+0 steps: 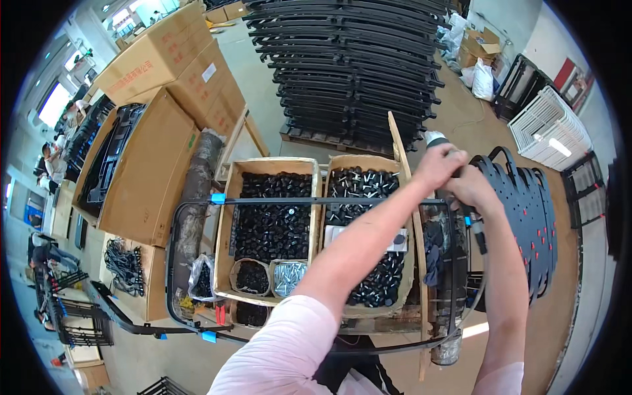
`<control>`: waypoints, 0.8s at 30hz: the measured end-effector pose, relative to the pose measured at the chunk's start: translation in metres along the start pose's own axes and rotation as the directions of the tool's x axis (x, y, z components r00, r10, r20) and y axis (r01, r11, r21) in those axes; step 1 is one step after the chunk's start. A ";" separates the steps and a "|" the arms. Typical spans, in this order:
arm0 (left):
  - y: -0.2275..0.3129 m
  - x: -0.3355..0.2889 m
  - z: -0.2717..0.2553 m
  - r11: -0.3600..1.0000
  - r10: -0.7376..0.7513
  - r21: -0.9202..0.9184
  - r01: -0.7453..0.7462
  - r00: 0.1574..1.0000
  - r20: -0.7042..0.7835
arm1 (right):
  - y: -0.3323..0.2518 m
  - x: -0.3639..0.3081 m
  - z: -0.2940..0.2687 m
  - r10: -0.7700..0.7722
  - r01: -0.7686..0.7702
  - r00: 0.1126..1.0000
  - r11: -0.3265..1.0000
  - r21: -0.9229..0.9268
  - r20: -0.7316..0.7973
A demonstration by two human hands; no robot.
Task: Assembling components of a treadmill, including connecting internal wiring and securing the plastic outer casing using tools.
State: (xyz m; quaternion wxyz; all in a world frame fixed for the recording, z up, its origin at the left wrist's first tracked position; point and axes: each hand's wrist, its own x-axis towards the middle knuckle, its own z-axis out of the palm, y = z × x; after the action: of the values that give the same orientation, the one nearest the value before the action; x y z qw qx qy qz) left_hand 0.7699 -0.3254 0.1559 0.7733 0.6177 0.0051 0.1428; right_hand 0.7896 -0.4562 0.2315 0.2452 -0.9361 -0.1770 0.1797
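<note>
A black metal tube frame with rounded corners and blue clips lies across the bench over the boxes of parts. At its far right corner my right hand is wrapped round a hand-held power driver, its hose or cord trailing down. My left hand is closed next to the right, by the driver's white and dark end; its fingers are partly hidden, and what they grip is not clear. The driver's tip is hidden behind my hands. Below the frame, cardboard boxes hold black knobs and black-headed bolts.
A small box of silver pins and red-handled pliers are near the front. Black rails stand stacked on a pallet beyond. Large cartons rise at left, dark perforated panels at right. An upright wooden slat borders the bench.
</note>
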 end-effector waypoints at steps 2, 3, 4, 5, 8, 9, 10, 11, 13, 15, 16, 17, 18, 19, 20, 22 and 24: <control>0.018 -0.027 -0.052 0.998 -0.057 -0.013 0.056 0.997 -0.045 | -0.061 -0.011 0.025 -0.009 0.019 0.984 0.998 -0.056 0.176; 0.022 -0.043 -0.084 0.998 -0.063 -0.023 0.061 0.996 -0.068 | -0.079 -0.009 0.047 -0.080 0.092 0.969 0.995 -0.043 0.234; 0.028 -0.054 -0.104 0.991 -0.110 -0.094 0.100 0.988 -0.106 | -0.102 -0.015 0.057 -0.081 0.098 0.959 0.994 -0.050 0.272; 0.034 -0.066 -0.129 0.977 -0.165 -0.159 0.142 0.975 -0.145 | -0.125 -0.020 0.073 -0.085 0.106 0.944 0.993 -0.049 0.318; 0.049 -0.102 -0.205 0.989 -0.135 -0.084 0.119 0.966 -0.221 | -0.183 -0.029 0.127 -0.177 0.204 0.928 0.978 -0.049 0.327; 0.057 -0.109 -0.217 0.989 -0.144 -0.070 0.132 0.963 -0.229 | -0.193 -0.030 0.136 -0.178 0.210 0.924 0.976 -0.061 0.339; 0.061 -0.115 -0.229 0.989 -0.140 -0.073 0.126 0.962 -0.234 | -0.202 -0.029 0.145 -0.164 0.203 0.920 0.976 -0.078 0.356; 0.064 -0.120 -0.236 0.988 -0.147 -0.083 0.130 0.960 -0.239 | -0.206 -0.031 0.150 -0.157 0.200 0.922 0.976 -0.086 0.353; 0.064 -0.128 -0.249 0.991 -0.115 -0.095 0.095 0.965 -0.237 | -0.221 -0.035 0.161 -0.160 0.218 0.926 0.966 -0.140 0.343; 0.058 -0.130 -0.251 0.990 -0.102 -0.117 0.076 0.965 -0.240 | -0.223 -0.036 0.165 -0.153 0.217 0.933 0.961 -0.169 0.326; 0.056 -0.133 -0.253 0.986 -0.120 -0.139 0.087 0.962 -0.246 | -0.228 -0.039 0.167 -0.128 0.200 0.934 0.961 -0.190 0.333; 0.053 -0.136 -0.256 0.985 -0.117 -0.150 0.083 0.965 -0.234 | -0.232 -0.043 0.169 -0.103 0.183 0.934 0.960 -0.211 0.341; 0.052 -0.138 -0.259 0.987 -0.104 -0.141 0.072 0.967 -0.231 | -0.235 -0.047 0.171 -0.102 0.179 0.942 0.958 -0.223 0.320; 0.051 -0.138 -0.259 0.989 -0.093 -0.136 0.064 0.971 -0.220 | -0.236 -0.048 0.171 -0.101 0.178 0.944 0.958 -0.226 0.315; 0.051 -0.138 -0.259 0.988 -0.098 -0.139 0.069 0.971 -0.216 | -0.235 -0.047 0.172 -0.087 0.171 0.943 0.955 -0.242 0.322; 0.051 -0.138 -0.260 0.985 -0.112 -0.152 0.081 0.971 -0.209 | -0.236 -0.047 0.172 -0.064 0.162 0.937 0.951 -0.264 0.344; 0.051 -0.137 -0.260 0.982 -0.130 -0.162 0.098 0.971 -0.200 | -0.238 -0.046 0.173 -0.059 0.155 0.938 0.953 -0.261 0.342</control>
State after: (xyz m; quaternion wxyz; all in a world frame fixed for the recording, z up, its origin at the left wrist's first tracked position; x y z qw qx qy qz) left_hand 0.5799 -0.0984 0.1198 0.8198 0.5377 0.1114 0.1625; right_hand 0.6184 -0.2122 0.2263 0.0845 -0.9069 -0.2909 0.2928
